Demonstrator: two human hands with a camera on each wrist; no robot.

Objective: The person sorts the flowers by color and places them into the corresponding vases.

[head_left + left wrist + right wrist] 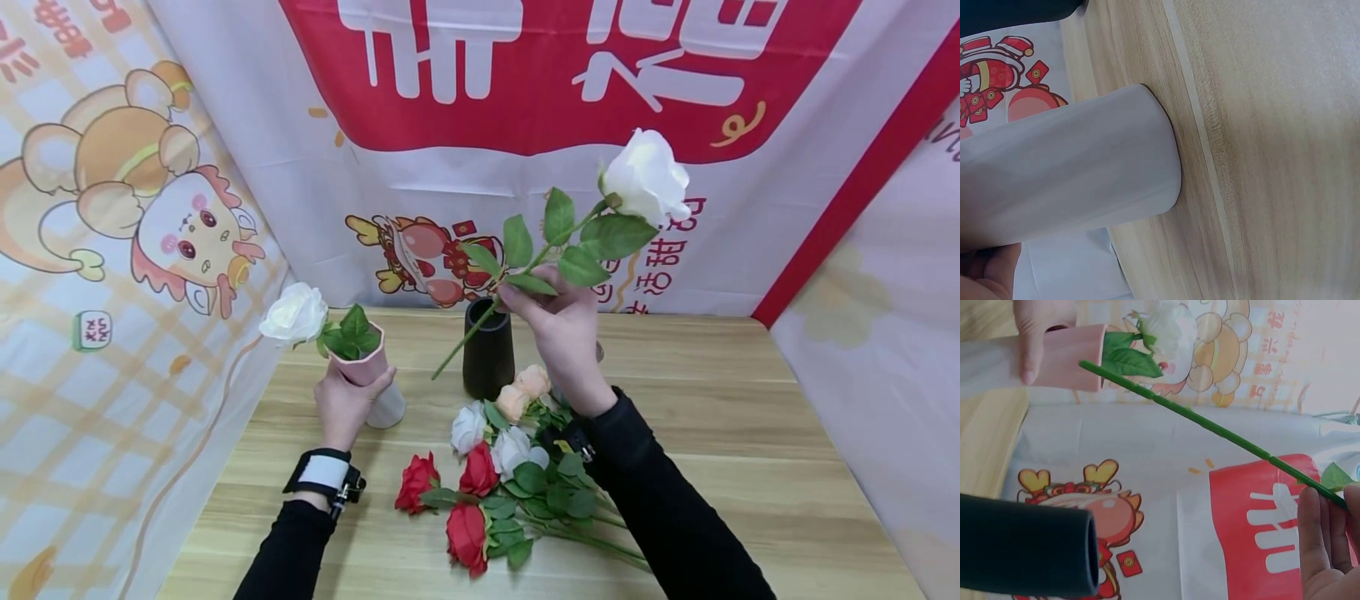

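My left hand (345, 407) grips a pink-and-white vase (369, 368) around its upper part. Its white lower end (1097, 162) stands on or just above the tabletop in the left wrist view. A white rose (295, 312) with green leaves leans out leftward over the pink rim. Higher up, my right hand (564, 329) pinches the green stem of another white rose (647, 177). That bloom points up and right, and the bare stem end (1147, 394) slants down toward the vase, apart from it in the head view. Other right fingers are partly cut off.
A black vase (488, 358) stands upright behind the flowers. Several red roses (467, 533), white roses (512, 450) and peach roses (521, 392) lie on the wooden table (720, 433) under the right forearm. Printed cloth (420, 175) walls the back and sides.
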